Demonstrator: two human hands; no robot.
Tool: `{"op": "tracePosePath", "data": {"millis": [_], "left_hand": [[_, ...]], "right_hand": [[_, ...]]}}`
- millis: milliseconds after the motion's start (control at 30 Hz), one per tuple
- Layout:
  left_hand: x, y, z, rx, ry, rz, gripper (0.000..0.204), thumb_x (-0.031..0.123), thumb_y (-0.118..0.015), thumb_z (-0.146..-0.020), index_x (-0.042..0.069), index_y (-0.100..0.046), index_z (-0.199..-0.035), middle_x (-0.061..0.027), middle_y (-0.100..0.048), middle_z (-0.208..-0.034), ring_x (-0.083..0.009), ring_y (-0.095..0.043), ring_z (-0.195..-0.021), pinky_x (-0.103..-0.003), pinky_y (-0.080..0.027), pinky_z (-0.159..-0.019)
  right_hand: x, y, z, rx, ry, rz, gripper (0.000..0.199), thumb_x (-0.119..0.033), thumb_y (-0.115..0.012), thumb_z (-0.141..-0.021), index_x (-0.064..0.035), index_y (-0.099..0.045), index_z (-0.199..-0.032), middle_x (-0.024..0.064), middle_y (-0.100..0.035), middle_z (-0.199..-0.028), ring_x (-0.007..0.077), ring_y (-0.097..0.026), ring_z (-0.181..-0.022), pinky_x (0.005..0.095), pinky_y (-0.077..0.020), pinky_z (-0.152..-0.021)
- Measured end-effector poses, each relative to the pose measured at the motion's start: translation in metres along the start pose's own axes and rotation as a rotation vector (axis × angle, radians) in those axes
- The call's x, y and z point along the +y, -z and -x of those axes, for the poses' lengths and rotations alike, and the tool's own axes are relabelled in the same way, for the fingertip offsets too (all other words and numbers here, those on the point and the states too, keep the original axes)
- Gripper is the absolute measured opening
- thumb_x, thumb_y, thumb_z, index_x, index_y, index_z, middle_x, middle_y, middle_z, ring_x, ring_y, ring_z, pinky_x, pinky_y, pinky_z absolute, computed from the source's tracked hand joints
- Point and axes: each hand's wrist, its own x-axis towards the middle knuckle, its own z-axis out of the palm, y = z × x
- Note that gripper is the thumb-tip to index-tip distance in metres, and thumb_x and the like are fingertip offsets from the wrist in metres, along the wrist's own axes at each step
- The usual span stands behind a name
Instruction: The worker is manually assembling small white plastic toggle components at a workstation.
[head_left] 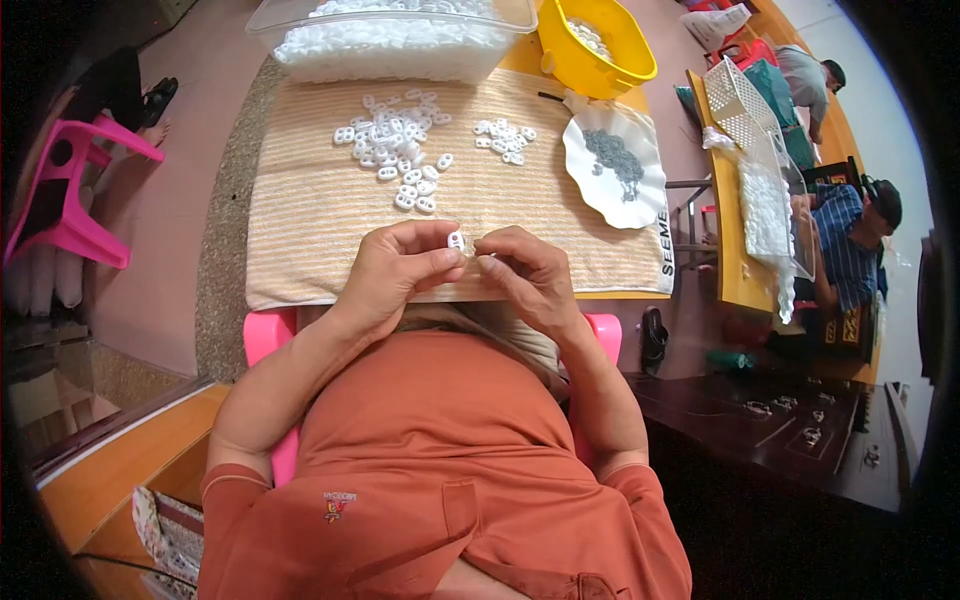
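Just past the table's front edge, my left hand pinches a small white oval plastic piece with holes in it, held upright between thumb and forefinger. Close beside it on the right, my right hand has its thumb and fingertips pressed together. Whatever it holds is too small to make out. Ahead of my hands lies a loose pile of the same white pieces. A smaller group of white pieces sits to its right. Farther right, a white scalloped dish carries a heap of tiny grey parts.
A striped towel covers the table. At the back stand a clear plastic bin full of white pieces and a yellow basin. A pink chair is at left. Two people sit at another table on the right.
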Motion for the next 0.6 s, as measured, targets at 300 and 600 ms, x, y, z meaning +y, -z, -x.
{"op": "tracePosePath", "data": {"millis": [300,600], "left_hand": [[-0.0007,0.0006,-0.0004,0.001,0.005,0.004,0.032,0.0,-0.068,-0.084,0.001,-0.061,-0.115,-0.0067,-0.067,-0.1,-0.013,-0.066,-0.087,-0.025,-0.056,-0.079],[0.0003,0.0003,0.0004,-0.012,0.001,0.002,0.032,0.0,-0.068,-0.084,0.0,-0.06,-0.115,-0.0077,-0.067,-0.1,-0.0135,-0.066,-0.087,-0.026,-0.056,-0.079]], "right_hand": [[-0.0029,-0.0016,0.0001,0.029,-0.022,-0.022,0.014,0.0,-0.064,-0.088,0.0012,-0.066,-0.101,0.0086,-0.064,-0.095,0.014,-0.061,-0.083,0.0252,-0.0486,-0.072],[0.0006,-0.0006,0.0008,-0.007,-0.011,-0.008,0.014,0.001,-0.061,-0.091,0.0038,-0.064,-0.104,0.0068,-0.062,-0.1,0.0075,-0.058,-0.079,0.0211,-0.0471,-0.067]]}}
